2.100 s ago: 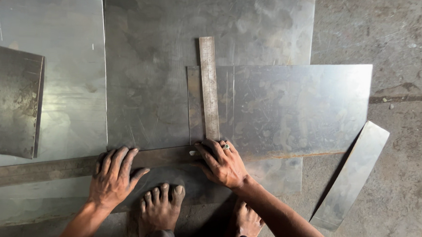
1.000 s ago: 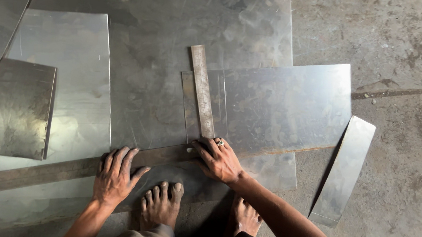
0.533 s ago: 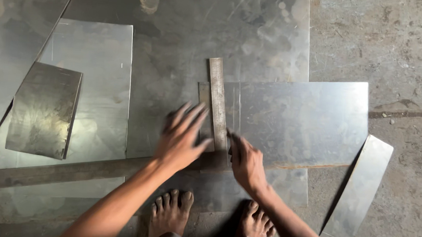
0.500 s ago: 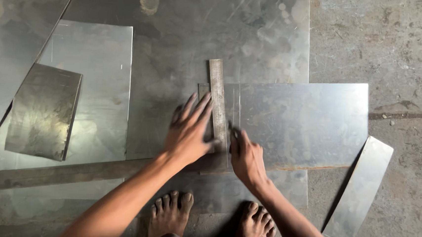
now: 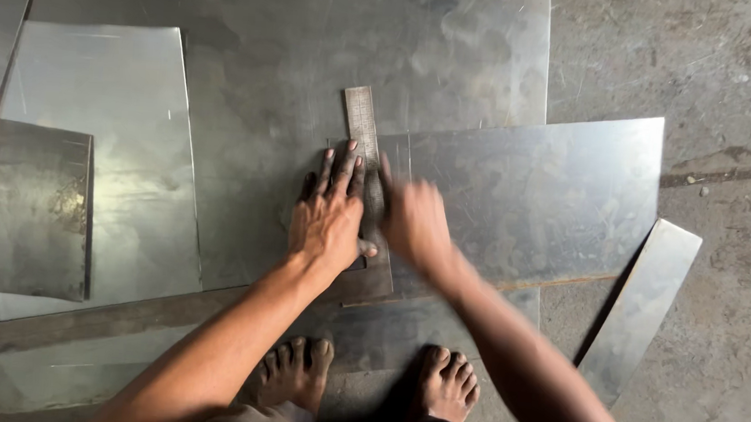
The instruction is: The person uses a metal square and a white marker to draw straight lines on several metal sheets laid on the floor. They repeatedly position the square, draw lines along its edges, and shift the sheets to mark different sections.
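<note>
— Steel rule: where is it kept now?
— Flat on the metal sheet, pinned by the spread left hand, moved up since; the blurred right hand cannot be judged.

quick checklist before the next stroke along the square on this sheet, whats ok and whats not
1. Left hand flat on the steel square, fingers spread over its upright blade: ok.
2. Blade lying on the sheet metal piece near its left edge: ok.
3. Long arm of the square flat on the floor sheets, running left: ok.
4. Right hand beside the blade's right edge: blurred by motion, so whether it holds a scriber: cannot tell.
5. Bare feet just below the square and close to sheet edges: not ok.
6. Loose narrow strip lying apart to the right, off the marking line: ok.
</note>
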